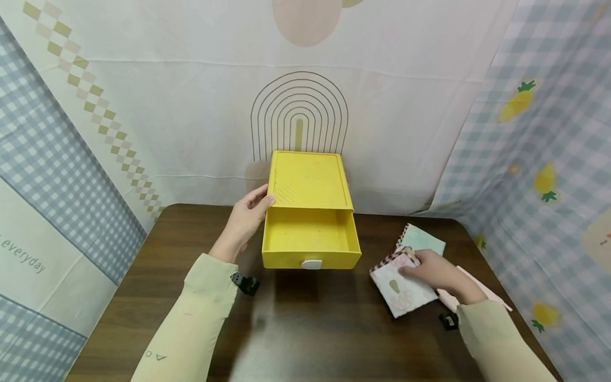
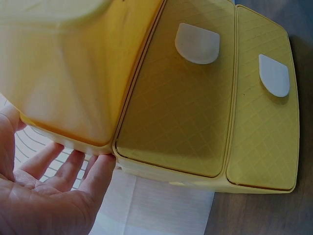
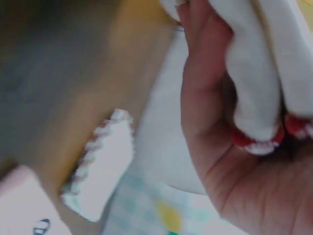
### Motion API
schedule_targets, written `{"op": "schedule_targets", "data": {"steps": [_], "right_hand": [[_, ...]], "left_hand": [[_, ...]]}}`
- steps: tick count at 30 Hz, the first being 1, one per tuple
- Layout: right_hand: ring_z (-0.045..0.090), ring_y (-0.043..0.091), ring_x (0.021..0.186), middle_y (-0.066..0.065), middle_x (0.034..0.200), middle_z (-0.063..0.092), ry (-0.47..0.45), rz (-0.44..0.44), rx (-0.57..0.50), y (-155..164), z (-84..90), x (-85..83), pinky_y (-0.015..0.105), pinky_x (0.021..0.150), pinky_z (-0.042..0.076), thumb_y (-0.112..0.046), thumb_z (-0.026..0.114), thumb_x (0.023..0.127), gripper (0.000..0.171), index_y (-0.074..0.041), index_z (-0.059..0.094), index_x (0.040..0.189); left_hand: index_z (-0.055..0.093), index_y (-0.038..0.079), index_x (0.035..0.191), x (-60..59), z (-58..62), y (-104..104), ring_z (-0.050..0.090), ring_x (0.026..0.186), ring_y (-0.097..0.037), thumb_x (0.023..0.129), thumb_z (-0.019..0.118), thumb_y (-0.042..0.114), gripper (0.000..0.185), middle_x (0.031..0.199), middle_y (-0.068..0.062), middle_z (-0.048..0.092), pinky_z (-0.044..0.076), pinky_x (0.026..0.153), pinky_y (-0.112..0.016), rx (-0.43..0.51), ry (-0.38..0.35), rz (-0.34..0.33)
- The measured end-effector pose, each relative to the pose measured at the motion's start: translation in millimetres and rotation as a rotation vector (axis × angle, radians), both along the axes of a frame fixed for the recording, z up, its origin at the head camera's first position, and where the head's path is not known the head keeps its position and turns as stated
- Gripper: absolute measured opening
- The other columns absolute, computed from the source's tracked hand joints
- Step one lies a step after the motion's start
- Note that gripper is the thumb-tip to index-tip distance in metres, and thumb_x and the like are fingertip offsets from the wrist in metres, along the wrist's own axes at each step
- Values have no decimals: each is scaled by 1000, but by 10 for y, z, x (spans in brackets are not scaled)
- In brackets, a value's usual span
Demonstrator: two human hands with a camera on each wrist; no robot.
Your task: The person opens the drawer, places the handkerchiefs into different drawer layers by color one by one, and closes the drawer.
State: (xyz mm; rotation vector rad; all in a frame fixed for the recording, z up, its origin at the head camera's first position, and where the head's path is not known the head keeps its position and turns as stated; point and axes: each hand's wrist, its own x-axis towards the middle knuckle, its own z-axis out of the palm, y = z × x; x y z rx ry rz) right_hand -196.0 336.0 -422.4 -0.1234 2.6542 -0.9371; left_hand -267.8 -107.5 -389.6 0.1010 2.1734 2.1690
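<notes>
A yellow drawer cabinet stands at the back of the table with its top drawer pulled out and bare inside. My left hand rests against the cabinet's left side, fingertips along the side wall and thumb by the top edge. To the right, my right hand grips a folded white cloth with a dark-red and white edging, thumb on its upper face. In the right wrist view, its folded layers show between thumb and fingers. Behind that hand lies a mint-green folded cloth with a patterned edge.
Two lower drawers with white pulls are closed beneath the pulled-out one. A pale pink folded cloth lies under the right wrist on the brown table. Printed curtains hang behind and on both sides.
</notes>
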Motion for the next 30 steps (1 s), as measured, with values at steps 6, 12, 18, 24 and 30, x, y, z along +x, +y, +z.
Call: {"op": "schedule_targets", "data": {"steps": [6,12,18,24,30], "right_hand": [[53,17,49,7,65,56,192,-151,-166,-48,395,62,37,46,50,-44,62,94,43,-2,54,91],[61,12,68,2,85,64,364,-312,-420,-232,727,97,28,58,54,-38,65,92,42,-1,60,113],[64,9,84,0,101,67,324,-346,-786,-515,950,34,22,68,55,-29,69,91,42,-4,58,123],[67,12,86,5,104,68,305,-297,-874,-886,1061,-33,25,70,56,-26,69,91,43,0,57,123],[69,17,77,9,99,70,277,-241,-801,-1316,1110,-98,31,62,58,-34,69,91,47,-1,58,123]], "left_hand": [[47,26,145,-2,6,-5,48,124,-14,91,65,45,60,143,4,47,42,103,-38,5,-2,3],[47,26,145,-15,11,-3,48,124,-13,90,65,47,60,142,4,48,41,103,-38,-11,1,7],[46,24,146,-11,18,-24,50,122,-15,91,63,48,61,142,3,48,43,101,-39,-38,35,-4],[44,23,147,-15,19,-36,50,122,-15,93,61,47,61,142,2,48,43,101,-39,-67,44,-30],[45,24,146,-18,-3,-29,48,125,-16,93,62,47,61,144,2,47,41,104,-41,-48,53,-41]]}}
